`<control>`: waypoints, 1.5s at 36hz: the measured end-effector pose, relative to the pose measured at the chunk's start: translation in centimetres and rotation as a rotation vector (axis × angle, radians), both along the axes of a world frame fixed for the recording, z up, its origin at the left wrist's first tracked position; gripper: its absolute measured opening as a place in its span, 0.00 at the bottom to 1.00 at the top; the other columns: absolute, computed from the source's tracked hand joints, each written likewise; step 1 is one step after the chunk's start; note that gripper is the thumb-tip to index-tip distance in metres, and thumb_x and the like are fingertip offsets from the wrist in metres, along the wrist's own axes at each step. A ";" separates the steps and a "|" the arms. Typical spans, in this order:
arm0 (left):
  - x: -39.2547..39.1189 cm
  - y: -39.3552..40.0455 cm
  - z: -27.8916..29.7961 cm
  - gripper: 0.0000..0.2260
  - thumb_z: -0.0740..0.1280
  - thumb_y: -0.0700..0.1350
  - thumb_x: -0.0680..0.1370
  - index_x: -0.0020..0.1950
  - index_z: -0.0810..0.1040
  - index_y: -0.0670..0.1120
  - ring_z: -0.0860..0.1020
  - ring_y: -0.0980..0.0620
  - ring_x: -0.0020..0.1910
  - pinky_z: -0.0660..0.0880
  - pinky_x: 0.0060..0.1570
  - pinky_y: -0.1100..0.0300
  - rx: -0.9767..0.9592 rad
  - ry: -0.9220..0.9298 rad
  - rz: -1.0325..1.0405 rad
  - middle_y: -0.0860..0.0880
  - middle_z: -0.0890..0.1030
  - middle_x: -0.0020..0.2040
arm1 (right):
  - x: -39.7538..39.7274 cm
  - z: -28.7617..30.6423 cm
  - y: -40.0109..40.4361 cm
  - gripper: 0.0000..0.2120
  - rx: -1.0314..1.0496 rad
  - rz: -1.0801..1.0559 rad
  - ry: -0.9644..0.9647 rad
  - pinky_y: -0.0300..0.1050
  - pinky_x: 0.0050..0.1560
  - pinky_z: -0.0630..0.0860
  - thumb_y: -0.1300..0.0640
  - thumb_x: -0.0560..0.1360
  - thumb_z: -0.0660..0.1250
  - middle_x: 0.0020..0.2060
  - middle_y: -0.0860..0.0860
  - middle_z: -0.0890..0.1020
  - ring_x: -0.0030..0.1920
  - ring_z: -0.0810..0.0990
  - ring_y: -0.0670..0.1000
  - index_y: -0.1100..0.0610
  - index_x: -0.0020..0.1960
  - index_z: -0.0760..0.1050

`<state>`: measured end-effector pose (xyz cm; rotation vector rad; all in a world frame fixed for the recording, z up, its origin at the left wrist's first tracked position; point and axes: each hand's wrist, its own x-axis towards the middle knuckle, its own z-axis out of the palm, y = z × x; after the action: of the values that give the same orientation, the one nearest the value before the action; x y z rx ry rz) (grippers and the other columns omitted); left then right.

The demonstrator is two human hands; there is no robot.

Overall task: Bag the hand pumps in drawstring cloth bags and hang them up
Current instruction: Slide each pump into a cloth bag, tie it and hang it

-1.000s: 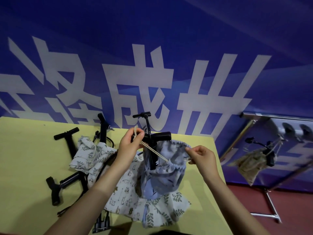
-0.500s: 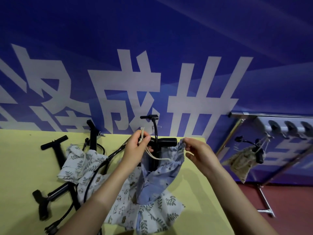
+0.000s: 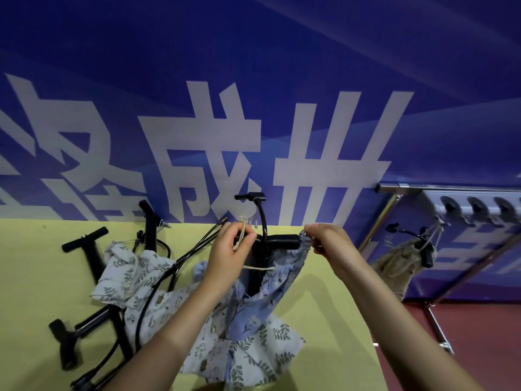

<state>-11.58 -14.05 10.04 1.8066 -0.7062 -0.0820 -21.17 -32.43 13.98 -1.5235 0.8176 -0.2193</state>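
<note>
Between your hands over the yellow table [image 3: 33, 277], the black T-handled hand pump [image 3: 262, 258] stands upright in the pale-blue floral drawstring cloth bag [image 3: 267, 300], your left hand [image 3: 229, 249] pinching its cream cord [image 3: 258, 268], your right hand [image 3: 328, 241] pinching the gathered rim.

I read large white Chinese characters on the blue banner [image 3: 282, 66] behind the yellow table [image 3: 33, 277]. Above the table's far edge, 成 and 世 stand whole. Left of 成, the characters are cut off and I cannot make them out. Nothing else carries legible text.
</note>
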 end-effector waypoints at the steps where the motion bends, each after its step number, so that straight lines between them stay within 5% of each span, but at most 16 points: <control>1: -0.1 0.1 0.1 0.05 0.65 0.43 0.79 0.44 0.75 0.49 0.74 0.53 0.44 0.70 0.45 0.67 0.011 -0.025 0.014 0.49 0.76 0.44 | 0.1 0.2 -0.1 0.09 -0.005 -0.023 0.015 0.47 0.43 0.67 0.59 0.77 0.65 0.34 0.53 0.72 0.38 0.69 0.52 0.60 0.39 0.74; 8: 2.0 1.0 0.6 0.06 0.66 0.45 0.79 0.52 0.82 0.48 0.75 0.54 0.39 0.70 0.41 0.66 0.114 -0.155 0.111 0.51 0.74 0.44 | -0.3 1.3 0.1 0.12 0.140 0.052 -0.060 0.42 0.39 0.66 0.65 0.77 0.60 0.35 0.52 0.70 0.37 0.68 0.49 0.59 0.36 0.70; 16: 3.3 1.4 2.0 0.08 0.68 0.41 0.77 0.49 0.82 0.54 0.73 0.56 0.39 0.66 0.39 0.72 0.053 -0.151 0.036 0.48 0.72 0.38 | -0.2 2.1 -1.3 0.15 0.675 0.020 -0.264 0.38 0.35 0.65 0.62 0.76 0.61 0.31 0.51 0.73 0.32 0.69 0.47 0.59 0.32 0.76; 22: 2.7 1.4 1.7 0.11 0.69 0.41 0.77 0.47 0.80 0.59 0.74 0.58 0.40 0.68 0.40 0.72 0.058 -0.132 0.002 0.50 0.73 0.40 | -0.5 2.0 -0.6 0.09 0.457 0.216 -0.299 0.36 0.30 0.62 0.59 0.71 0.64 0.32 0.50 0.72 0.31 0.66 0.46 0.58 0.33 0.78; 27: 2.5 1.5 2.0 0.12 0.69 0.41 0.77 0.47 0.80 0.60 0.76 0.58 0.41 0.69 0.40 0.72 0.035 -0.135 0.017 0.50 0.76 0.40 | -0.6 1.9 0.4 0.13 0.277 0.263 -0.264 0.39 0.34 0.60 0.64 0.79 0.58 0.26 0.46 0.62 0.29 0.61 0.45 0.66 0.56 0.79; 32: 1.4 1.7 3.9 0.11 0.62 0.41 0.81 0.44 0.82 0.50 0.79 0.61 0.41 0.74 0.45 0.69 -0.237 0.186 0.096 0.54 0.83 0.39 | -0.9 2.8 0.9 0.09 -0.066 0.201 -0.312 0.33 0.46 0.72 0.63 0.79 0.63 0.36 0.48 0.81 0.37 0.77 0.42 0.63 0.51 0.82; 35: 1.4 1.7 5.1 0.11 0.59 0.42 0.82 0.48 0.82 0.45 0.77 0.55 0.38 0.76 0.52 0.62 -0.343 0.294 0.086 0.53 0.77 0.32 | -0.9 2.5 0.9 0.09 -0.014 0.170 -0.407 0.39 0.54 0.72 0.63 0.76 0.65 0.37 0.49 0.83 0.45 0.80 0.46 0.64 0.39 0.79; 39: 1.3 1.8 6.3 0.11 0.59 0.43 0.82 0.50 0.82 0.47 0.73 0.55 0.34 0.74 0.43 0.62 -0.401 0.333 0.089 0.52 0.74 0.32 | -0.5 2.5 1.1 0.11 0.260 0.080 -0.544 0.37 0.41 0.72 0.68 0.79 0.58 0.35 0.51 0.80 0.33 0.74 0.48 0.64 0.51 0.79; 43: 1.3 1.8 7.0 0.12 0.59 0.43 0.82 0.51 0.83 0.51 0.72 0.57 0.33 0.75 0.46 0.65 -0.362 0.305 0.071 0.54 0.72 0.30 | -0.4 3.5 1.6 0.13 0.119 0.086 -0.561 0.37 0.30 0.71 0.69 0.79 0.58 0.40 0.54 0.83 0.26 0.71 0.48 0.60 0.53 0.80; 50: 0.6 2.0 7.1 0.12 0.61 0.46 0.81 0.51 0.84 0.51 0.72 0.51 0.36 0.71 0.56 0.54 -0.341 0.340 -0.099 0.51 0.69 0.29 | -0.7 5.5 2.4 0.07 -0.145 0.215 -0.498 0.39 0.30 0.75 0.58 0.73 0.71 0.44 0.53 0.86 0.24 0.76 0.50 0.51 0.50 0.83; 54: 0.8 2.2 6.8 0.13 0.59 0.47 0.80 0.46 0.84 0.53 0.75 0.54 0.36 0.66 0.70 0.47 -0.297 0.301 -0.125 0.53 0.73 0.30 | -0.6 4.9 1.9 0.09 -0.126 0.197 -0.484 0.41 0.37 0.76 0.59 0.80 0.64 0.45 0.54 0.86 0.30 0.77 0.51 0.56 0.56 0.80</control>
<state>-10.82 -11.84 16.88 1.4273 -0.5801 -0.3099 -21.77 -30.57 18.87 -1.5679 0.2727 -0.4783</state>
